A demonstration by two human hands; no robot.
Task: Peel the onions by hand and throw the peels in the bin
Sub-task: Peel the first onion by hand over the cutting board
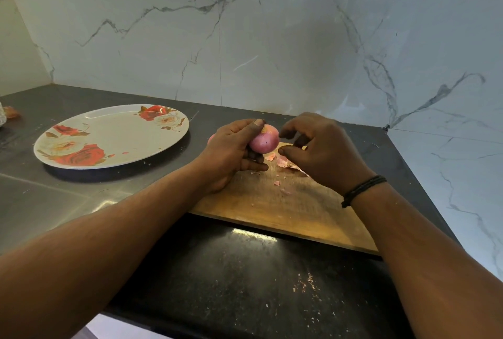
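Presently, notes from the head view.
Onion: round pink-purple onion (264,142), smooth skin with a yellowish patch at top, held above the far end of the board.
Left hand: left hand (231,152) grips the onion, thumb over its top, fingers curled beneath.
Right hand: right hand (321,152) just beside the onion's right side, fingers curled, thumb and forefinger tips close together; whether they pinch a bit of skin I cannot tell.
Board: rectangular wooden cutting board (285,208) on the dark stone counter (245,278).
Peels: pale pink papery onion peels (285,162) lie on the board below the hands.
Plate: oval white plate with red rose print (111,135), left of the board, apart from it.
Wrist: black cord bracelet (363,189) on the right wrist.
Backdrop: white marble-veined wall (272,39).
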